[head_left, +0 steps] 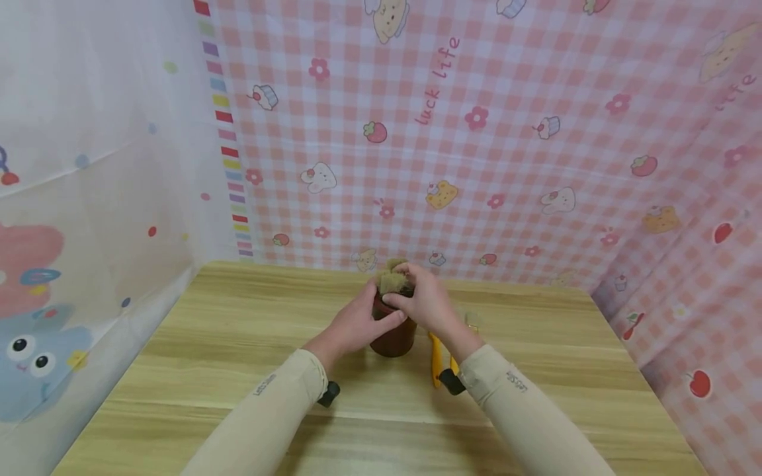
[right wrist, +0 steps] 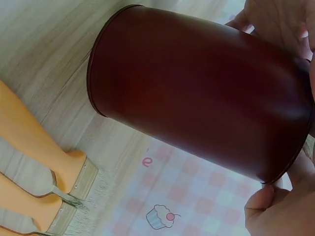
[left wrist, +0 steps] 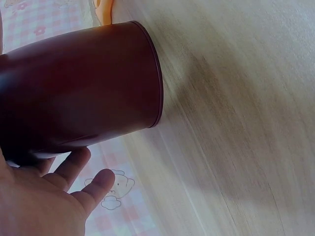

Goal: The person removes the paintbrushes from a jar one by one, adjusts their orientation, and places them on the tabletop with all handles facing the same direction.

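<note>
A dark reddish-brown cylindrical cup [head_left: 393,337] stands towards the back of the wooden table. Tan, bristly-looking clumps [head_left: 391,283] stick up from its mouth; what lies below them is hidden inside. My left hand [head_left: 359,320] holds the cup's left side near the top, thumb across the front. In the left wrist view its fingers [left wrist: 74,167] lie along the cup wall, the lower ones spread. My right hand [head_left: 431,301] is over the rim, thumb and forefinger about the tan clump. The right wrist view shows its fingertips [right wrist: 261,199] right at the cup's rim.
Orange-handled brushes [right wrist: 74,164] with pale bristles lie on the table [head_left: 238,357] just right of the cup, partly under my right forearm. A pink checked cloth [head_left: 357,218] hangs behind the table, with more printed cloth at both sides.
</note>
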`<act>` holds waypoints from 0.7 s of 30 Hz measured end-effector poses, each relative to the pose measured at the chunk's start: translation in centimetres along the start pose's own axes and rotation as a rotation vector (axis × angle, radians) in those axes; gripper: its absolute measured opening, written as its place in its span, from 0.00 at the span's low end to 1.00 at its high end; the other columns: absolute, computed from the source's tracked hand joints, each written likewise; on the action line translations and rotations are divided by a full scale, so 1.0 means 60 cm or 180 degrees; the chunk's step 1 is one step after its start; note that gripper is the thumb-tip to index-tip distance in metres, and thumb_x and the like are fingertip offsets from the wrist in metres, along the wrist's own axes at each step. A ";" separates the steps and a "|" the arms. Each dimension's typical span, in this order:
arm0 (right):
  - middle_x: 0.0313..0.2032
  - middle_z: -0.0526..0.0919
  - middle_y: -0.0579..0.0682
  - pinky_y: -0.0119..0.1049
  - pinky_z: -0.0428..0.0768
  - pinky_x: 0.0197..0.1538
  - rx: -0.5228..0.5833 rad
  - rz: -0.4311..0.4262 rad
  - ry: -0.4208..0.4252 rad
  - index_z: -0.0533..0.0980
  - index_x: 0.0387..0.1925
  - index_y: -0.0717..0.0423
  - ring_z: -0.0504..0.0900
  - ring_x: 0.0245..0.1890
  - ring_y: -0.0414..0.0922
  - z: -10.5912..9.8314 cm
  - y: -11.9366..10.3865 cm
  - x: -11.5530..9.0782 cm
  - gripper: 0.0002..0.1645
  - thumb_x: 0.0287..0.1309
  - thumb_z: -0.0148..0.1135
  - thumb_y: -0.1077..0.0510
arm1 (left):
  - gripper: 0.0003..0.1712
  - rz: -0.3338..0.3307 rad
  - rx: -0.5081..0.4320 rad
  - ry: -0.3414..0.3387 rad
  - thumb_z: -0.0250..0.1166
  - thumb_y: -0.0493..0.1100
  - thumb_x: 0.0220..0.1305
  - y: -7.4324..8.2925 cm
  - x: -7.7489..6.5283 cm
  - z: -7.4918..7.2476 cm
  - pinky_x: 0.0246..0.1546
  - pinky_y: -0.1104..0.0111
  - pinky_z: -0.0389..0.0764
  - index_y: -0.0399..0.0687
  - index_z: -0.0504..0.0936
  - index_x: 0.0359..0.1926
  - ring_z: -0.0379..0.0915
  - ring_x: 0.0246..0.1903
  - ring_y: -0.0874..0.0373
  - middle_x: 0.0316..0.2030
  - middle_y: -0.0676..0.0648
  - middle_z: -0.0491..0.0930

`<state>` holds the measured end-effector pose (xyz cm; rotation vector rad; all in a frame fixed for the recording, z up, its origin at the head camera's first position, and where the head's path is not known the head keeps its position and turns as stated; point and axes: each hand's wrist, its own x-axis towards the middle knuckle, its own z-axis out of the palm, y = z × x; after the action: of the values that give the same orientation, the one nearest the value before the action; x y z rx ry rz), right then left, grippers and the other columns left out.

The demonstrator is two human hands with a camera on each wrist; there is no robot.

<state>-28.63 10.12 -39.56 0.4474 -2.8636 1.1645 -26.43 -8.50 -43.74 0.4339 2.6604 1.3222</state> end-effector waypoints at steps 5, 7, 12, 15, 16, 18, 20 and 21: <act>0.65 0.83 0.59 0.55 0.86 0.58 0.0125 -0.0020 -0.0045 0.72 0.72 0.46 0.83 0.65 0.56 -0.005 0.003 -0.005 0.34 0.70 0.73 0.47 | 0.55 0.0007 0.0042 0.0010 0.58 0.82 0.67 -0.001 0.001 0.000 0.66 0.47 0.79 0.64 0.52 0.84 0.76 0.68 0.47 0.73 0.49 0.73; 0.61 0.85 0.57 0.50 0.88 0.53 0.0238 -0.0036 -0.0041 0.71 0.73 0.45 0.86 0.61 0.54 -0.009 0.005 -0.008 0.34 0.71 0.72 0.48 | 0.60 -0.0014 0.0068 0.0017 0.58 0.82 0.67 -0.001 0.001 0.000 0.68 0.46 0.78 0.63 0.46 0.87 0.74 0.70 0.46 0.76 0.47 0.69; 0.41 0.88 0.56 0.40 0.85 0.39 0.0586 -0.0234 0.0185 0.67 0.76 0.46 0.87 0.39 0.49 -0.026 0.014 -0.013 0.37 0.71 0.72 0.53 | 0.62 -0.0051 0.0138 0.0038 0.58 0.80 0.68 -0.001 0.003 0.002 0.70 0.43 0.75 0.63 0.40 0.88 0.73 0.72 0.43 0.81 0.44 0.64; 0.34 0.89 0.57 0.38 0.83 0.36 0.0721 -0.0355 0.0448 0.66 0.78 0.44 0.86 0.32 0.47 -0.051 0.016 -0.014 0.40 0.70 0.72 0.55 | 0.62 -0.0087 0.0148 0.0060 0.59 0.80 0.68 -0.001 0.003 0.003 0.73 0.43 0.73 0.64 0.40 0.88 0.71 0.74 0.43 0.83 0.45 0.60; 0.35 0.90 0.56 0.37 0.84 0.37 0.0746 -0.0386 0.0538 0.67 0.78 0.43 0.88 0.33 0.46 -0.062 0.015 -0.015 0.40 0.70 0.73 0.55 | 0.63 -0.0101 0.0147 0.0070 0.59 0.81 0.67 -0.001 0.003 0.004 0.74 0.43 0.72 0.64 0.40 0.88 0.69 0.76 0.43 0.84 0.45 0.59; 0.36 0.91 0.57 0.36 0.84 0.37 0.0802 -0.0420 0.0714 0.69 0.77 0.41 0.88 0.34 0.44 -0.085 0.015 -0.017 0.39 0.70 0.73 0.54 | 0.63 -0.0118 0.0137 0.0085 0.60 0.81 0.67 -0.001 0.003 0.004 0.74 0.43 0.72 0.63 0.40 0.88 0.68 0.76 0.43 0.84 0.45 0.59; 0.39 0.91 0.57 0.33 0.85 0.39 0.0919 -0.0383 0.0903 0.71 0.76 0.40 0.89 0.36 0.43 -0.112 0.016 -0.021 0.37 0.70 0.73 0.53 | 0.64 -0.0142 0.0146 0.0087 0.60 0.82 0.66 -0.001 0.002 0.004 0.75 0.43 0.71 0.64 0.40 0.88 0.67 0.77 0.43 0.84 0.46 0.59; 0.39 0.91 0.57 0.32 0.85 0.39 0.0978 -0.0370 0.0985 0.72 0.75 0.41 0.89 0.36 0.42 -0.125 0.018 -0.023 0.36 0.70 0.73 0.53 | 0.64 -0.0154 0.0150 0.0081 0.60 0.82 0.66 -0.001 0.002 0.004 0.75 0.43 0.71 0.65 0.40 0.88 0.67 0.77 0.43 0.84 0.46 0.58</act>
<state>-28.26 16.33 -35.07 0.3930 -2.3774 1.5073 -26.48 -8.30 -43.92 0.3581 2.7097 1.2621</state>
